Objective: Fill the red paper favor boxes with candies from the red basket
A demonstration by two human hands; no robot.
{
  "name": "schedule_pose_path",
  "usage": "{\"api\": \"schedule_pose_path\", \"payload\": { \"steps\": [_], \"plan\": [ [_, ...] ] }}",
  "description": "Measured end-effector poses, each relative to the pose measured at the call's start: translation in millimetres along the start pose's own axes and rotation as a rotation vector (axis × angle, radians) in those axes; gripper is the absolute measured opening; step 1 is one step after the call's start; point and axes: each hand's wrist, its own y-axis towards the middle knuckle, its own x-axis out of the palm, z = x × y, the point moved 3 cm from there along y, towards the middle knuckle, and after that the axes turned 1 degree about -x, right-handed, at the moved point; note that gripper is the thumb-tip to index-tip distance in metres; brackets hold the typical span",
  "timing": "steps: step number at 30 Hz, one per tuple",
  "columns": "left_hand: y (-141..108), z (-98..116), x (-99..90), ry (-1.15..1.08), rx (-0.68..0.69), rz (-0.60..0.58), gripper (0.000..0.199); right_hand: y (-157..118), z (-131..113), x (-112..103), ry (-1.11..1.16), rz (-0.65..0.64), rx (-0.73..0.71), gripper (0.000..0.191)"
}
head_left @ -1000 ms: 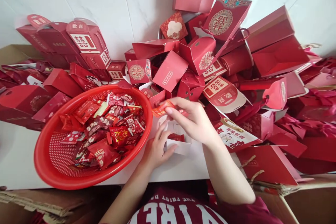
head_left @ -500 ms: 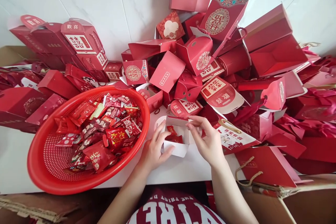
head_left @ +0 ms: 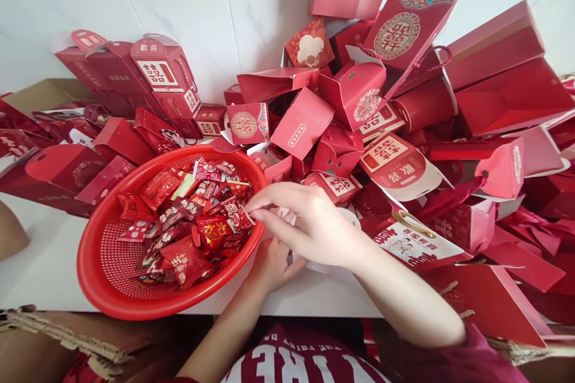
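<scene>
My right hand point(head_left: 309, 224) reaches across my left to the right rim of the red plastic basket point(head_left: 96, 275). Its thumb and fingertips pinch the edge of a wrapped candy point(head_left: 237, 214) that lies on the heap inside. My left hand point(head_left: 274, 266) stays low on the white table, closed on the side of a small paper box; the right hand covers most of that box. A pale rounded flap point(head_left: 351, 217) of the box shows past the right wrist. What lies in the box is hidden now.
Red gift boxes point(head_left: 302, 122) are heaped behind my hands and spread to the right. More boxes point(head_left: 157, 75) stand stacked against the tiled wall at back left. Torn cardboard point(head_left: 67, 335) sits below the table's front edge. A brown rounded shape point(head_left: 9, 230) enters at the left.
My right hand has left the small box and moved left to the candies in the basket. The left hand stays at the box. The view has shifted left.
</scene>
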Motion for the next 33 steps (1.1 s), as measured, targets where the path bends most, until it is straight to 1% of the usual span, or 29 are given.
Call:
{"api": "schedule_pose_path", "payload": {
  "steps": [2,3,5,7,9,11,13,16,18,21,24,28,33],
  "plan": [
    [-1.7,-1.1,2.1,-0.016,0.021,-0.004,0.05,28.7,-5.7,10.5,-0.033,-0.099,-0.102,0.017],
    [-2.0,-1.0,2.6,-0.021,0.03,-0.01,0.046,41.7,-4.5,18.3,-0.068,-0.148,-0.13,0.018],
    [-1.8,0.0,1.7,-0.024,0.023,-0.014,0.042,64.4,6.6,39.0,-0.136,-0.258,-0.129,0.021],
    [-0.8,2.8,-0.6,-0.03,0.014,-0.026,0.043,81.4,26.2,64.8,-0.216,-0.411,-0.07,0.022],
    [-0.1,5.8,-3.0,-0.048,0.006,-0.043,0.044,91.7,48.2,90.7,-0.31,-0.587,-0.022,0.025],
    [-0.1,7.4,-4.3,-0.064,-0.001,-0.059,0.046,96.2,66.0,111.9,-0.366,-0.743,-0.048,0.028],
    [-0.6,7.2,-4.1,-0.08,-0.011,-0.081,0.049,96.7,79.9,125.3,-0.405,-0.829,-0.049,0.028],
    [-0.9,6.0,-3.5,-0.115,-0.023,-0.103,0.054,92.8,94.9,134.1,-0.487,-0.875,0.001,0.024],
    [-0.5,6.1,-3.9,-0.142,-0.02,-0.105,0.054,89.0,102.5,135.6,-0.572,-0.875,0.049,0.023],
    [-0.7,6.8,-4.6,-0.155,-0.017,-0.105,0.051,84.1,109.7,135.7,-0.682,-0.857,0.116,0.027],
    [-2.5,6.3,-3.8,-0.14,-0.019,-0.093,0.05,81.2,109.6,137.2,-0.72,-0.867,0.124,0.032],
    [-5.0,4.9,-1.3,-0.124,-0.01,-0.08,0.047,79.3,104.5,138.6,-0.739,-0.908,0.127,0.028],
    [-4.8,4.1,-0.9,-0.098,-0.024,-0.076,0.047,78.1,99.4,136.0,-0.757,-0.882,0.106,0.032]
  ]
}}
